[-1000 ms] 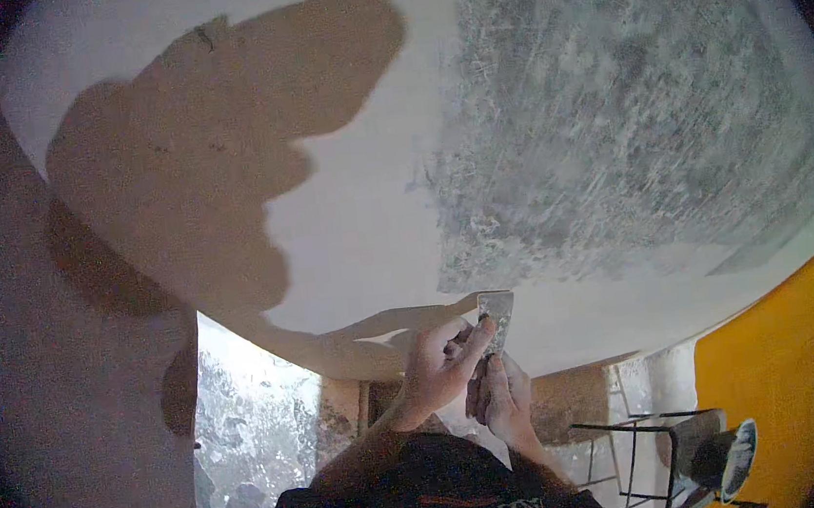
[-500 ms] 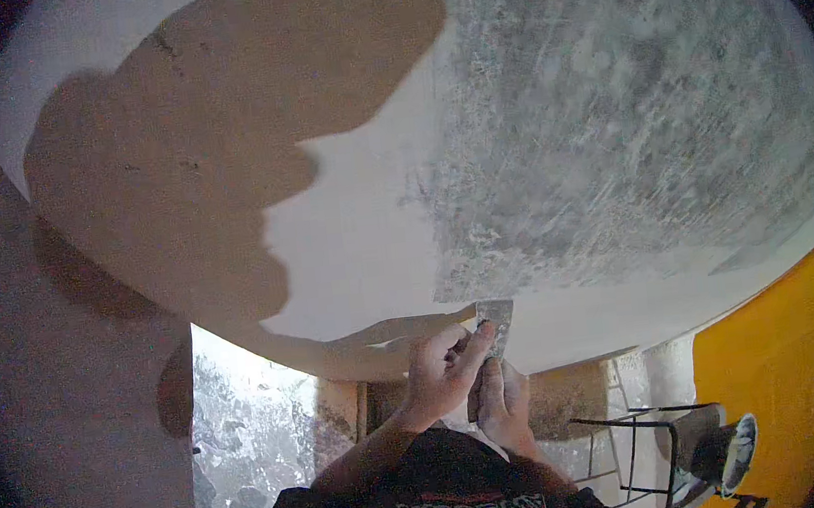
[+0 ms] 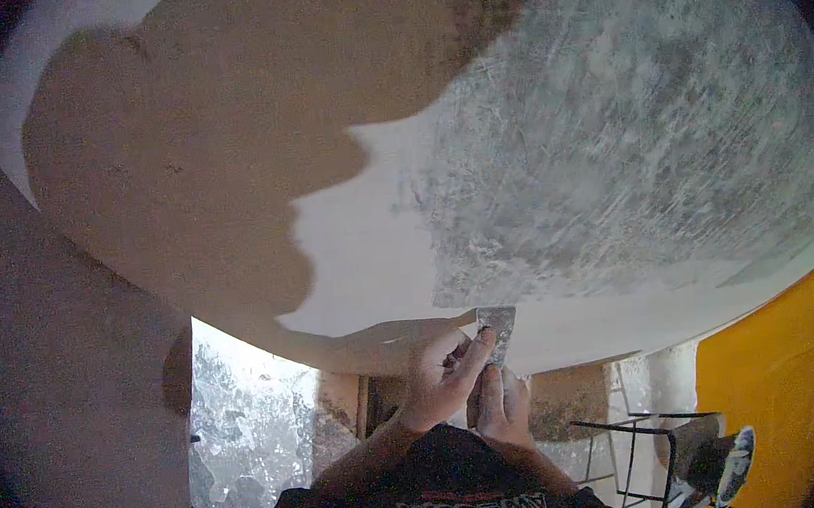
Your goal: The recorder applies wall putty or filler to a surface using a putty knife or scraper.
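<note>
Both my hands are close together in front of my chest, just below a large pale plastered surface [image 3: 358, 259]. Between them is a small putty knife, its flat grey blade [image 3: 498, 328] pointing up and speckled with white. My left hand [image 3: 444, 380] is closed on it, thumb lying across the blade. Just under that, my right hand [image 3: 504, 411] is closed around the lower part, thumb pointing up; the handle is mostly hidden by my fingers. Pale dust marks the fingers. The blade's top edge shows against the white strip under a rough grey patch [image 3: 611, 136].
A broad brown shadow [image 3: 192, 157] falls over the surface's left part. At the lower right stand a black metal frame [image 3: 667, 464] and a dark round container with a whitened rim [image 3: 736, 467]. A yellow-orange wall [image 3: 781, 375] rises at right; bright spattered ground [image 3: 246, 416] shows lower left.
The brown shadow has spread to the right, now overlapping the grey patch. My hands and the putty knife have stayed almost in place, both still closed on it.
</note>
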Motion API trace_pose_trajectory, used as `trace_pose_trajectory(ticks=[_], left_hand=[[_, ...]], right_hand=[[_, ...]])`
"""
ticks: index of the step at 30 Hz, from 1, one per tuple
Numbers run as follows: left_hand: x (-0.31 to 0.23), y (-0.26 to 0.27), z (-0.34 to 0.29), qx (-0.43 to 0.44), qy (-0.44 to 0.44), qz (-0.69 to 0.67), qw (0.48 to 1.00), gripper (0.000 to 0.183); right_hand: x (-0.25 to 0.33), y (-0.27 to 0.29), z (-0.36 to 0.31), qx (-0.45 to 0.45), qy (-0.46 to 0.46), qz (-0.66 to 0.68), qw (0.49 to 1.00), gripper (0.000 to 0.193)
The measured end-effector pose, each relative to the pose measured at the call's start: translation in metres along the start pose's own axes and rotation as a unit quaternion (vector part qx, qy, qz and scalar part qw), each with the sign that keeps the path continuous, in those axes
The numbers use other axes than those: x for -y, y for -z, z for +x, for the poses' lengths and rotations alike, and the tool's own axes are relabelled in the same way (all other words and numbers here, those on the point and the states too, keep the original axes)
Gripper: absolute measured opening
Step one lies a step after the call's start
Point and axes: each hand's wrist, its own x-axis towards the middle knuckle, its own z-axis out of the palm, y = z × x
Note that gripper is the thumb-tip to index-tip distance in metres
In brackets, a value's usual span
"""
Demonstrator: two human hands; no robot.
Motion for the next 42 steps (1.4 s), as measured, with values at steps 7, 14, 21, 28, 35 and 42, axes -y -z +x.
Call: trace_pose_trajectory(ticks=[7, 14, 21, 28, 35, 42], left_hand=[[0.003, -0.005, -0.002, -0.039, -0.016, 0.008, 0.999, 0.039], [0.0, -0.007, 0.0, -0.043, -0.02, 0.01, 0.999, 0.04], [0.01, -0.012, -0.003, -0.064, -0.027, -0.021, 0.997, 0.043], [0.01, -0.013, 0.0, -0.087, -0.072, 0.025, 0.993, 0.043], [-0.002, -0.003, -0.001, -0.059, -0.076, 0.098, 0.991, 0.047], [-0.021, -0.008, -0.004, -0.057, -0.107, 0.078, 0.99, 0.044]], right_hand=[[0.001, -0.003, 0.001, -0.109, 0.064, -0.086, 0.988, 0.025], [0.015, 0.016, 0.012, 0.071, -0.273, 0.153, 0.947, 0.03], [0.007, 0.004, 0.007, -0.05, 0.01, -0.072, 0.996, 0.032], [0.011, 0.011, 0.013, 0.043, -0.241, 0.249, 0.937, 0.036], [0.009, 0.006, 0.008, 0.05, -0.241, 0.246, 0.938, 0.031], [0.012, 0.013, 0.027, 0.021, -0.195, 0.239, 0.951, 0.027]])
